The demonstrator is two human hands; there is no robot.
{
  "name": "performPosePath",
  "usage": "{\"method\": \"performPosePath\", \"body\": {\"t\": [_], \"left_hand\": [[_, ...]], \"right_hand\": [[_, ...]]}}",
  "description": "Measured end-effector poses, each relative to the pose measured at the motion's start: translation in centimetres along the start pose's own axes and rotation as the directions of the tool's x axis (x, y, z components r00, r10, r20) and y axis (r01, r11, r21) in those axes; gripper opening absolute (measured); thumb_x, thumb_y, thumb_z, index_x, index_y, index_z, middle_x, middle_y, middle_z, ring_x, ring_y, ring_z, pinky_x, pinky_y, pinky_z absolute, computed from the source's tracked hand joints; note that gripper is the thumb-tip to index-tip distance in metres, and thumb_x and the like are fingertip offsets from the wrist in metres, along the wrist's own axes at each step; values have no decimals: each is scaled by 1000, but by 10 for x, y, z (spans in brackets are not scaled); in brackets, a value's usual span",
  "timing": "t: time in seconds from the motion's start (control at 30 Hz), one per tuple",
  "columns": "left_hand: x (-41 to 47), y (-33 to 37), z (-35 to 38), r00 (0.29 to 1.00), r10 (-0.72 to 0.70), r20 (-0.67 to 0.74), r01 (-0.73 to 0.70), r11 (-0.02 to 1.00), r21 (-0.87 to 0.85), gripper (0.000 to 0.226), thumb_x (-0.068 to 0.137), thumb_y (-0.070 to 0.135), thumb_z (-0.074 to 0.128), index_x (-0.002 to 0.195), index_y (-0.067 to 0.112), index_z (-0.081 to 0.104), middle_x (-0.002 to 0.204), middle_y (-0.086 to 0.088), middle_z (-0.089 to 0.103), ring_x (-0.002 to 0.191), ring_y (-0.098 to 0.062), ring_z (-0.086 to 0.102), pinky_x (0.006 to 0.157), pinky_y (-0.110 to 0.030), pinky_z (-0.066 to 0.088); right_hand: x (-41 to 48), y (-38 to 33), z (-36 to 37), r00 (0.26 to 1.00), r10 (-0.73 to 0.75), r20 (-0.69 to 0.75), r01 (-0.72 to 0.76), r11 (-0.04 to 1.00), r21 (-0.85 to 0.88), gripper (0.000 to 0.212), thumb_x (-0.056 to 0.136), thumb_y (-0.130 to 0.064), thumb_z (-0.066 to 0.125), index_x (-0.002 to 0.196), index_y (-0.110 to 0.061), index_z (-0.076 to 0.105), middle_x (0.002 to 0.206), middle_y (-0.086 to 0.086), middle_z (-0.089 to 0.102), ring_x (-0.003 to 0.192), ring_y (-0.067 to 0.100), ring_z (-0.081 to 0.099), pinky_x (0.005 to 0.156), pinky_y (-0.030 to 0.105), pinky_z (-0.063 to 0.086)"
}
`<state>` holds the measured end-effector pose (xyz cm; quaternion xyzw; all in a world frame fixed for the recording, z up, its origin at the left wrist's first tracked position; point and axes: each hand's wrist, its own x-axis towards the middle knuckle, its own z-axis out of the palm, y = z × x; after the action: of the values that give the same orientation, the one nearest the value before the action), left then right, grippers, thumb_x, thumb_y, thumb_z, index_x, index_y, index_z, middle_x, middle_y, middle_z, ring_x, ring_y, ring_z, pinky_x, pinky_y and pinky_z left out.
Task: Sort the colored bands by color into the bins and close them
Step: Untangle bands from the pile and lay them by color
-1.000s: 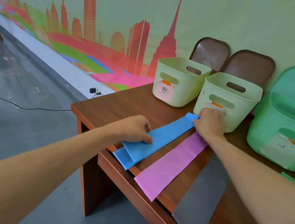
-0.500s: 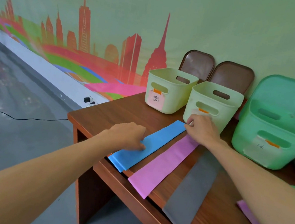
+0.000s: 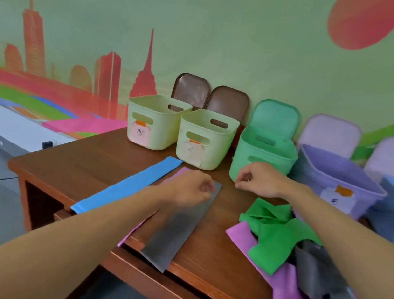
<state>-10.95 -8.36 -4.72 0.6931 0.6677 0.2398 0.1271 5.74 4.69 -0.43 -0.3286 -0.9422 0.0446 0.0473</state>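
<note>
Hands are hovering over the desk (image 3: 103,161).
The left hand (image 3: 189,190) is curling fingers at the gray band (image 3: 174,232), grip unclear; the right hand (image 3: 261,181) is curling, empty.

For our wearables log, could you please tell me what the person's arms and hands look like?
The left forearm and right forearm are bare as far as the frame shows, with no sleeve in view. The left hand and right hand wear no gloves, and no watch, bracelet or ring shows.
</note>
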Motion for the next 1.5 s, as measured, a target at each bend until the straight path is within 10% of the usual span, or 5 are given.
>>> {"method": "performPosePath", "body": {"t": [0.33,0.63,0.83,1.5], "left_hand": [[31,63,53,988,134,81,-112,967,-229,15,89,30,61,98,20,67,96,4,68,90,-12,62,84,-26,49],[27,72,64,980,29,197,-31,1000,3,44,86,53,57,86,12,73,82,-4,69,75,-17,60,66,-30,46],[15,74,75,966,-1,257,35,991,-129,28,78,47,69,80,19,72,85,2,72,86,-13,65,82,-32,50],[-6,111,37,995,-20,93,69,822,-566,16,90,21,63,92,5,60,74,-4,65,49,-14,54,51,-22,44]], "right_hand": [[-82,68,-17,989,148,-27,-146,987,64,17,87,-28,66,95,-16,74,93,-4,72,84,6,62,77,19,45],[-111,78,-20,984,167,-63,-155,974,164,13,87,-21,66,97,-15,71,78,-10,67,60,-13,57,59,1,40],[-125,74,-13,985,154,-74,-144,982,119,20,89,-27,64,105,-17,70,104,-3,69,84,5,57,70,14,39],[-149,60,-4,982,188,0,-185,967,178,37,97,-39,49,124,-18,62,129,-2,61,116,14,55,100,29,41]]}}
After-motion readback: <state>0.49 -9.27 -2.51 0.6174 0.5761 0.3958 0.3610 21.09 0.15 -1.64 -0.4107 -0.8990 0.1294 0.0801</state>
